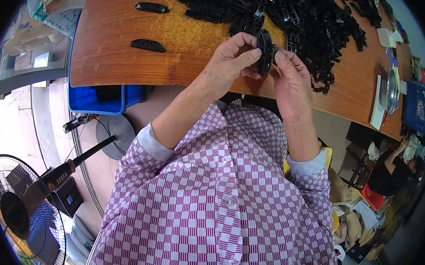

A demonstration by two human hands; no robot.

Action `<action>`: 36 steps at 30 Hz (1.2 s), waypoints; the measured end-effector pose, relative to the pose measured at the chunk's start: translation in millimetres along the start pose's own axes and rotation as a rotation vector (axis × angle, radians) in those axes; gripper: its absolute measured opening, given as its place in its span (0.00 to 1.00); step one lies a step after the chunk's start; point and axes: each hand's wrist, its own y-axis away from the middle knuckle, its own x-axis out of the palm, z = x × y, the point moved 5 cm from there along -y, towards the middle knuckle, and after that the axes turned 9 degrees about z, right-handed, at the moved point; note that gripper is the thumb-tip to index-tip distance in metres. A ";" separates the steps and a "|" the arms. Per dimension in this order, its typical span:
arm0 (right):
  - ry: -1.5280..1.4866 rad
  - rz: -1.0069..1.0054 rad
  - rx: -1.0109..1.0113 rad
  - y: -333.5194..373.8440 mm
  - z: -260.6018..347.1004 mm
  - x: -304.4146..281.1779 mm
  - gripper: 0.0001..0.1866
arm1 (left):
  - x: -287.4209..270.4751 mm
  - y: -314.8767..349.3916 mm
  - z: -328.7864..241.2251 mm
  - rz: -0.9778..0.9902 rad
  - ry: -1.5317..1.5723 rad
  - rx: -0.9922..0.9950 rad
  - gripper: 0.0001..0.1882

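Over the front edge of the wooden table (112,36), my left hand (223,70) grips a curved black plastic part (264,42) between thumb and fingers. My right hand (292,85) is closed in a pinch against the part's right side. Whatever lies between its fingertips is too small and blurred to name. Two similar black parts, an upper one (152,7) and a lower one (148,46), lie apart on the table at the left. Beyond my hands spreads a heap of long black parts (209,8). Right of it is a pile of smaller black pieces (329,35).
A blue crate (97,111) stands below the table's left edge, near a standing fan (26,214). At the table's right end are a metal bowl (392,90) and a blue box (418,103). Another person (392,171) sits at the far right, beside piled bags.
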 end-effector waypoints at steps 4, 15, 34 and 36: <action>0.001 -0.028 -0.016 1.5 -6.3 1.6 0.04 | 2.4 -2.2 1.8 0.010 0.002 0.008 0.06; -0.115 -0.095 -0.045 4.6 -12.2 -6.1 0.02 | 10.1 -6.4 12.1 -0.063 -0.081 -0.013 0.06; 0.129 0.222 0.058 19.2 -16.0 -9.4 0.18 | 33.9 20.2 5.4 0.069 -0.589 -0.113 0.33; 0.121 0.226 0.040 18.4 -21.1 -9.7 0.18 | 34.1 19.5 0.7 0.081 -0.656 -0.096 0.32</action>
